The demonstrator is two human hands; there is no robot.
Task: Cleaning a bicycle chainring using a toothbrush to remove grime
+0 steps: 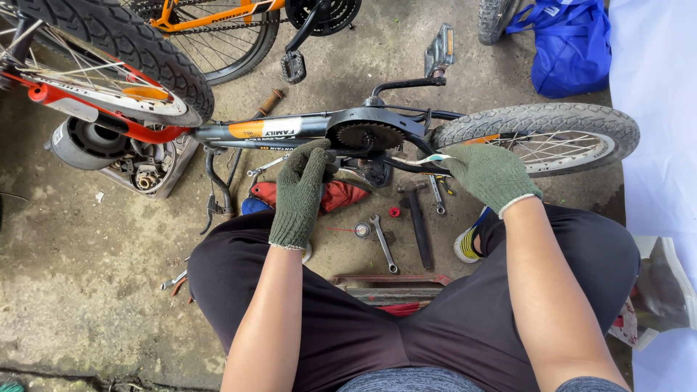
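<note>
A small bicycle lies upturned on the concrete, its dark frame (290, 131) running left to right with a chainring (370, 134) at the middle and a rear wheel (541, 134) at the right. My left hand (301, 192), in a green knit glove, reaches under the frame beside the chainring and touches it. Also gloved, my right hand (490, 174) grips the dark stay next to the rear wheel's rim. One pedal (439, 49) sticks up behind the frame.
Wrenches (383, 243) and other tools lie on the ground between my knees, over a red cloth (337, 194). A red-framed front wheel (109, 72) is at upper left, an orange bicycle (218, 29) behind, a blue bag (570, 47) at upper right.
</note>
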